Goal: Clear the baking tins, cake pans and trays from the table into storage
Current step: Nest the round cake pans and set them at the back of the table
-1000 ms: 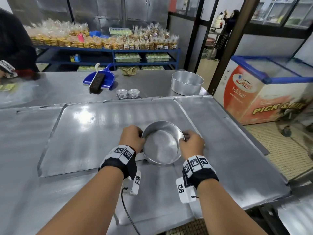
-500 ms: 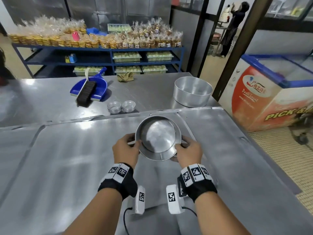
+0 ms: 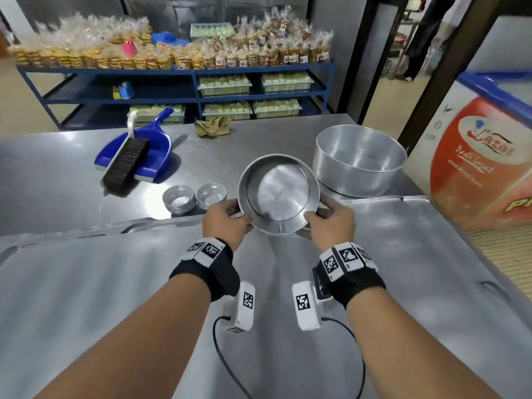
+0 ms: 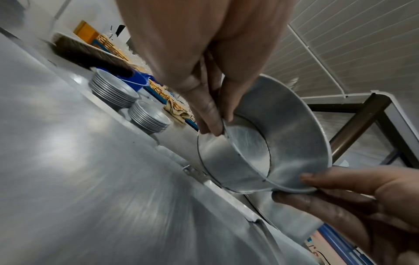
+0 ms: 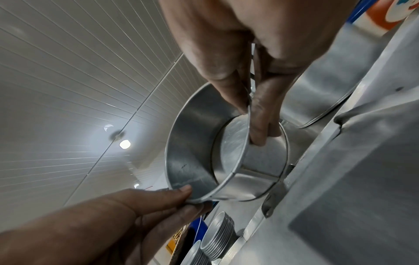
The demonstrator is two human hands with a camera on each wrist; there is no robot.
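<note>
I hold a round metal cake pan (image 3: 283,194) in the air with both hands, tilted so its inside faces me. My left hand (image 3: 241,220) pinches the near left rim, thumb inside. My right hand (image 3: 313,217) pinches the near right rim. In the left wrist view the left hand (image 4: 218,122) grips the pan (image 4: 294,136) and the other hand's fingers (image 4: 328,181) clasp the opposite rim. The right wrist view shows the right hand (image 5: 249,123) on the pan (image 5: 190,147). A larger round pan (image 3: 359,159) stands just beyond on the right. Two stacks of small tins (image 3: 178,198) sit to the left.
A big flat metal tray (image 3: 86,283) covers the near table under my arms. A blue dustpan with a brush (image 3: 135,151) and a crumpled cloth (image 3: 213,126) lie farther back. A chest freezer (image 3: 483,156) stands at the right, blue shelving (image 3: 187,82) with bagged goods behind.
The pan came up off the flat tray and moved away from me toward the larger pan, tilting up. Both hands kept their hold on its rim.
</note>
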